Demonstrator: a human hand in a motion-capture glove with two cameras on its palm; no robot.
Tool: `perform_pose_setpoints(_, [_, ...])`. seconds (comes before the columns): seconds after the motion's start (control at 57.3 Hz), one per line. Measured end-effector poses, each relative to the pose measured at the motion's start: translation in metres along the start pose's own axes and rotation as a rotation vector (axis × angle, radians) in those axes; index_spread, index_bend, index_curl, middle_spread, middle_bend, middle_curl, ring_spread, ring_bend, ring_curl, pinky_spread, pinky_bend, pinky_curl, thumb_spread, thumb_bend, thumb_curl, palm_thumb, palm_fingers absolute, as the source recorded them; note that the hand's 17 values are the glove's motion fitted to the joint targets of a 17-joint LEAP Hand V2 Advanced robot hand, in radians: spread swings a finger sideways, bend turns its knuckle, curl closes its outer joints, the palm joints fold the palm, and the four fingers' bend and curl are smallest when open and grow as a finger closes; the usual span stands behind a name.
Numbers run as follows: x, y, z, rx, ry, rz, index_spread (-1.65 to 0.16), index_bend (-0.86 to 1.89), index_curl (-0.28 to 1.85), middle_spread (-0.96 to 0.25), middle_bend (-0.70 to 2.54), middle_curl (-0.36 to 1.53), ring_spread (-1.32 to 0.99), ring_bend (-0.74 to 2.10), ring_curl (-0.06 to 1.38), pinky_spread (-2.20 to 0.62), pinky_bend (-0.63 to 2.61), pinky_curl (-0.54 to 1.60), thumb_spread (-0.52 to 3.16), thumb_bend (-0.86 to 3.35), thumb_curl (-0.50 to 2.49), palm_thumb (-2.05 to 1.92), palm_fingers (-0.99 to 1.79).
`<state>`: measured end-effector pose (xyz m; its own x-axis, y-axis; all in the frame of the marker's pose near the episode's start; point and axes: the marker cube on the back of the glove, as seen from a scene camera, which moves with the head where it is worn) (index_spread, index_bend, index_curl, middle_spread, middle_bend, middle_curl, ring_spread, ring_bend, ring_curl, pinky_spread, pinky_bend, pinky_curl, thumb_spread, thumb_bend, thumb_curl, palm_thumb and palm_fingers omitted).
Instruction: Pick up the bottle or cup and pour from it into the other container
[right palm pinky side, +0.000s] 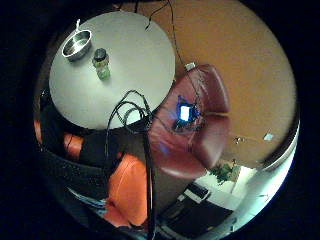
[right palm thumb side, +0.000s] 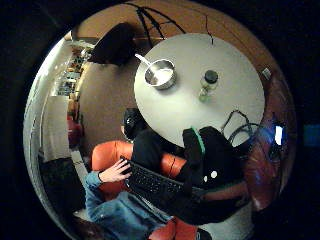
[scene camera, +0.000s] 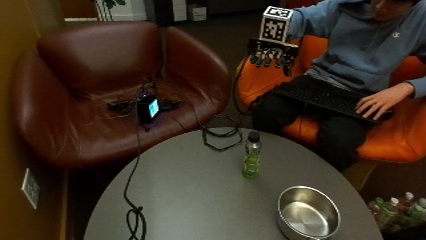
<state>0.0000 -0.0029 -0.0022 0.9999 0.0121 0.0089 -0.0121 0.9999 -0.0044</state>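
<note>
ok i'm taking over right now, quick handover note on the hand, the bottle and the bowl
Gloved right hand: raised above the person's lap, away from the table, fingers hanging relaxed, holding nothing.
Bottle: upright on the table with its dark cap on, some green liquid inside, untouched.
Bowl: metal, upright near the table edge, apart from the bottle; looks empty.
Done: nothing yet.
Left: reach to the bottle, grip it, likely uncap it, lift it, pour into the bowl.
</note>
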Motion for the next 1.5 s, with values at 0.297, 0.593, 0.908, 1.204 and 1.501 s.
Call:
perform_pose_setpoints(0.297, [0.012,-0.025,-0.012,-0.008,-0.056,0.032,-0.41,0.15,0.12,-0.09,0.18,0.12,-0.04,0.41,0.16,0.2,0.51,0.23,0.99,0.23,0.2,0.56,0.0])
perform_pose_setpoints(0.593, [0.049,-0.036,-0.008,-0.028,-0.032,0.04,-0.43,0.15,0.17,-0.1,0.18,0.19,-0.04,0.43,0.21,0.21,0.54,0.28,1.07,0.11,0.25,0.6,-0.02])
perform_pose_setpoints(0.908, [0.061,-0.063,0.0,-0.055,-0.011,0.023,-0.43,0.16,0.21,-0.12,0.18,0.23,-0.04,0.42,0.23,0.21,0.52,0.31,1.07,0.0,0.3,0.66,-0.01])
perform_pose_setpoints(1.204, [0.101,-0.072,0.031,-0.103,-0.035,0.018,-0.44,0.16,0.23,-0.12,0.18,0.26,-0.05,0.41,0.25,0.2,0.5,0.32,1.04,-0.03,0.31,0.67,0.0])
perform_pose_setpoints(1.501, [0.143,-0.09,0.11,-0.206,-0.192,0.034,-0.43,0.14,0.24,-0.13,0.18,0.27,-0.05,0.4,0.26,0.21,0.49,0.33,0.98,-0.03,0.32,0.65,-0.01])
